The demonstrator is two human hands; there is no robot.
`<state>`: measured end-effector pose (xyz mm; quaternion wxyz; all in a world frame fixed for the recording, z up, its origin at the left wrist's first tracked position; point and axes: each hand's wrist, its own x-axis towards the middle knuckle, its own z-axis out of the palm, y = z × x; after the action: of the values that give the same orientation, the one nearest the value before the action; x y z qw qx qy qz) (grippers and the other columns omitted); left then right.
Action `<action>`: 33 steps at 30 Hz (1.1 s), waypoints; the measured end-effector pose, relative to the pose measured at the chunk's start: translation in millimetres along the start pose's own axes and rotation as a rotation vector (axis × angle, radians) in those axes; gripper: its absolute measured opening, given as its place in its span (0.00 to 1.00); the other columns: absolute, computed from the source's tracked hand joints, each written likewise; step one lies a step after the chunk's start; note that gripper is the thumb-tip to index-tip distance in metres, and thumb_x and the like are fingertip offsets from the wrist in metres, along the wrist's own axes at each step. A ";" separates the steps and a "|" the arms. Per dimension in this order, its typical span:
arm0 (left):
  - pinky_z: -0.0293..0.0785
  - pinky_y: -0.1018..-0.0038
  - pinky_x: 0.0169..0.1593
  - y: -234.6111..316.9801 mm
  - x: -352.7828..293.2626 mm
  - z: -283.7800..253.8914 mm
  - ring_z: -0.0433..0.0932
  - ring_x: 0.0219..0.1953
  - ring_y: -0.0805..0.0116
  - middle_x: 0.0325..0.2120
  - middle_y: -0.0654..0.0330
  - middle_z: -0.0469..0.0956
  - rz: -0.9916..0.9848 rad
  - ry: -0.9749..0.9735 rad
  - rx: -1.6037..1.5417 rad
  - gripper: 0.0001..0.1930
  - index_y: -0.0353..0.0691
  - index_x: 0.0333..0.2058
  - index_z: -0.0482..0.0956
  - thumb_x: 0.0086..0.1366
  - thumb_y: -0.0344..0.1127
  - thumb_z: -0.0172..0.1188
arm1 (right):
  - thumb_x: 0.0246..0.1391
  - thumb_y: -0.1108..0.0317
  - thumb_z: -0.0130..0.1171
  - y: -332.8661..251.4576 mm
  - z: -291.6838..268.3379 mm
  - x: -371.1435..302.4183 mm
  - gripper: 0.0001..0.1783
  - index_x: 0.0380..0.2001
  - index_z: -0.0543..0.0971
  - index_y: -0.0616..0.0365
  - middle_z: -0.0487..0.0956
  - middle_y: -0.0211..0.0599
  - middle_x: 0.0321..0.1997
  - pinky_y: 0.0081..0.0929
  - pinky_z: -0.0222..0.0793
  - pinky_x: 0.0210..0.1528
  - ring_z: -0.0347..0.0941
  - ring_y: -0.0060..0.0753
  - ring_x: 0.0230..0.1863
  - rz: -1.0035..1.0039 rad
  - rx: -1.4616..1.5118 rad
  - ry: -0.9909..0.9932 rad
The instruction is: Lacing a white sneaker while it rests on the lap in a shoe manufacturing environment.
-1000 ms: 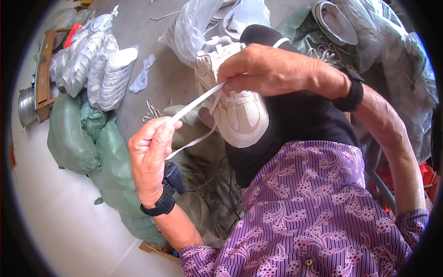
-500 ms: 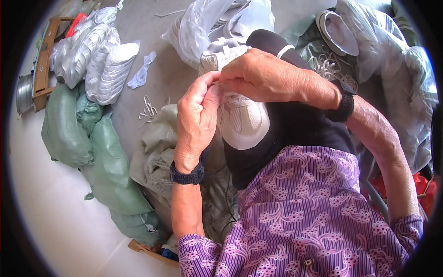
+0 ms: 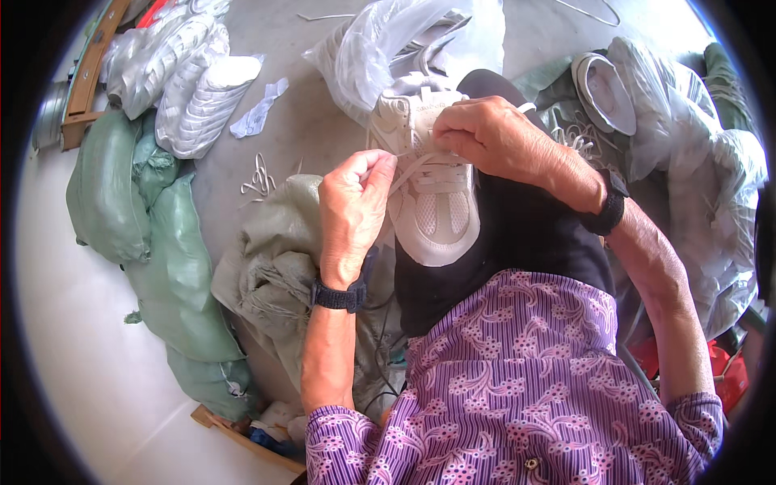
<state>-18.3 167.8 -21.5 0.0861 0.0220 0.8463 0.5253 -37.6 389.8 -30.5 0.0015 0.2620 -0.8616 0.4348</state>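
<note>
A white sneaker [image 3: 436, 212] rests on my dark-clad leg, its toe pointing toward me. Across its front runs a flat white shoelace [image 3: 417, 168], partly threaded. My left hand [image 3: 356, 198] is at the shoe's left side, thumb and forefinger pinched on the lace. On the upper right of the shoe, my right hand [image 3: 493, 139] is closed, fingers curled and pinching by the eyelets; the lace seems to run into this pinch, though the fingertips hide its end.
Beyond the shoe lies a clear plastic bag [image 3: 356, 61] with grey-white pieces inside. Green woven sacks [image 3: 182, 263] and bundled white soles [image 3: 206, 105] are at left. Loose laces [image 3: 259, 179] lie on the floor. Another pale shoe piece [image 3: 605, 93] and plastic-wrapped goods [image 3: 687, 162] sit at right.
My hands have drawn apart, uncovering the front of the shoe and the lace. The right hand has moved to the right, and the whole view has shifted slightly.
</note>
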 end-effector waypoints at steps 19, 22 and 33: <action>0.71 0.66 0.28 8.8 -0.8 20.2 0.74 0.22 0.56 0.20 0.55 0.74 0.479 0.275 0.435 0.04 0.36 0.25 0.76 0.49 0.22 0.61 | 0.50 0.71 0.54 -0.8 5.3 1.1 0.07 0.30 0.77 0.62 0.78 0.46 0.28 0.37 0.71 0.36 0.76 0.49 0.33 0.065 0.004 0.052; 0.71 0.66 0.28 2.6 -2.4 25.7 0.75 0.23 0.56 0.19 0.56 0.74 0.474 0.332 0.336 0.05 0.36 0.25 0.75 0.49 0.22 0.61 | 0.51 0.71 0.54 0.1 7.7 0.0 0.06 0.32 0.76 0.62 0.78 0.45 0.29 0.36 0.71 0.37 0.76 0.48 0.34 0.057 -0.020 0.050; 0.70 0.67 0.26 -6.9 -4.5 38.1 0.74 0.21 0.57 0.20 0.55 0.74 0.241 0.327 0.167 0.04 0.37 0.26 0.75 0.50 0.23 0.61 | 0.52 0.72 0.53 1.6 13.8 -0.8 0.06 0.32 0.75 0.61 0.77 0.45 0.28 0.38 0.70 0.38 0.74 0.49 0.34 -0.033 -0.137 0.093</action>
<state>-7.1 197.9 -43.6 -0.1176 0.0445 0.8809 0.4563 -34.5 380.6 -40.4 0.0664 0.2551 -0.8838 0.3866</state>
